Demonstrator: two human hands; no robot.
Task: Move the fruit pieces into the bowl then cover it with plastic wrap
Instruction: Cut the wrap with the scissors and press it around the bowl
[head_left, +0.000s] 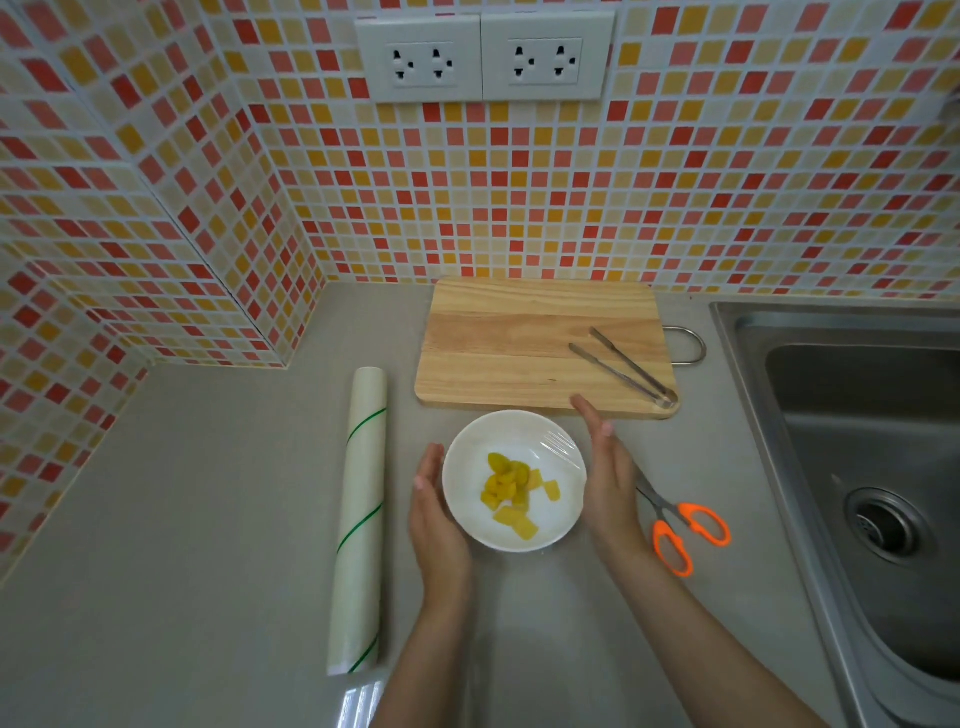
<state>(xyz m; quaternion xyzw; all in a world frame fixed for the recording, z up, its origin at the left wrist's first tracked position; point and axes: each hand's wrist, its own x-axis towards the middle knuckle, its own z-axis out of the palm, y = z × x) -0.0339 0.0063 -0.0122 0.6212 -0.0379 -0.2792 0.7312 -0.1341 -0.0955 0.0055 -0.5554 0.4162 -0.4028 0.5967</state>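
While a film of plastic wrap (558, 451) glints across the top of the white bowl (470, 512), a person stands at a grey kitchen counter (208, 519) with both hands flanking it. The left hand (434, 512) is flat and upright, fingers together, its palm touching or just beside the bowl's left wall; the right hand (605, 467) mirrors it on the right side, fingers straight and together, palm turned inward against the rim. Neither hand pinches anything. The bowl sits directly between the two palms, equally near to both, with the yellow fruit pieces (511, 491) heaped inside under the film. Just behind the bowl, the wooden cutting board (519, 343) carries only a pair of metal tongs (626, 371). The roll of wrap (361, 519) lies to the left of the left hand, its long axis running away from the person, and orange-handled scissors (685, 525) rest just right of the right wrist. The task appears nearly finished; pressing the film down around the bowl's sides looks like what remains.
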